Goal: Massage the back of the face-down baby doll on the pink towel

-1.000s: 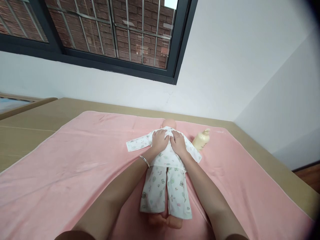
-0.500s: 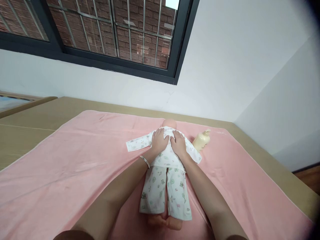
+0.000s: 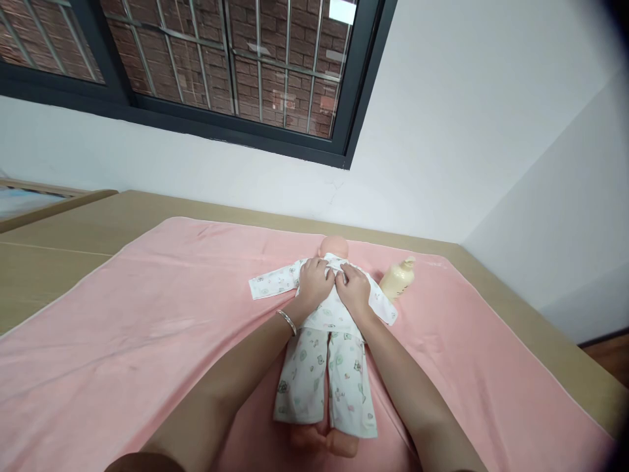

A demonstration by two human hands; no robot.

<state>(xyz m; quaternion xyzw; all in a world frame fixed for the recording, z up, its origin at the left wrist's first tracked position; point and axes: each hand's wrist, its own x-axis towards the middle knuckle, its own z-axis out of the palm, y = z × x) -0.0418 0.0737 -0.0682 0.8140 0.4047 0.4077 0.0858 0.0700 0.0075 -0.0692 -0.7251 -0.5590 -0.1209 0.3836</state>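
A baby doll [image 3: 332,319] lies stretched out, its head pointing away from me and no face showing. It wears a white printed top and matching trousers [image 3: 305,377], with bare feet [image 3: 341,442] at the near end. My left hand [image 3: 315,282] rests on the left side of its upper torso, fingers bent a little against the cloth. On the right side of the torso lies my right hand [image 3: 352,286], its fingers also slightly bent, with a gap beside the thumb. Both thumbs point inward near the middle. Neither hand grasps anything.
Beside the doll's right-hand sleeve lies a cream lotion bottle [image 3: 397,280] with a pump top. A pink blanket [image 3: 122,328] is spread beneath everything on a wooden surface [image 3: 63,262]. The white wall [image 3: 275,187] and a barred window [image 3: 236,65] are behind.
The fingers of both hands have drawn back slightly toward me and bent more, so more of the doll's collar area shows. The doll and bottle stay in place.
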